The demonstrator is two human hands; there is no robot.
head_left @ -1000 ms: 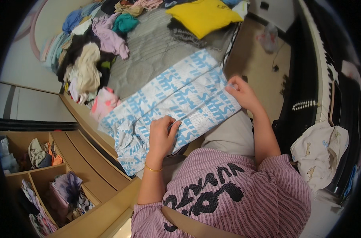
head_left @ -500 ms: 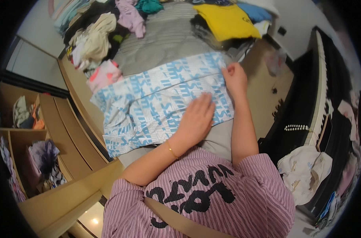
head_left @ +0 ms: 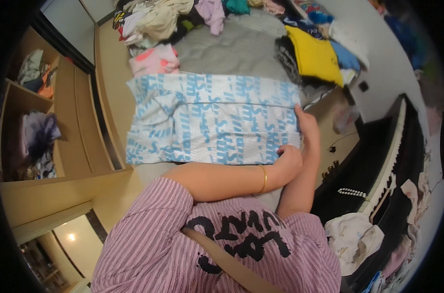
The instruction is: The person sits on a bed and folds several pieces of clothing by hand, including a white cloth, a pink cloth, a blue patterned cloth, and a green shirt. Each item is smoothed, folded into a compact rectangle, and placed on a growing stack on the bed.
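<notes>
Wooden shelves [head_left: 34, 122] fill the frame's left; mid-frame, a blue-and-white patterned cloth [head_left: 207, 124] lies flat on the grey bed [head_left: 232, 49]. Right of centre, the left hand [head_left: 290, 158] (curled) and right hand [head_left: 305, 124] pinch its edge, seemingly keeping it taut.

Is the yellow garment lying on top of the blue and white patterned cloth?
No, the yellow garment lies apart on the clothes pile, beyond the far right corner of the blue and white patterned cloth.

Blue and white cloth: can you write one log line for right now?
left hand: gripping blue-and-white cloth near corner | right hand: on its right edge | cloth: flat on grey bed
</notes>
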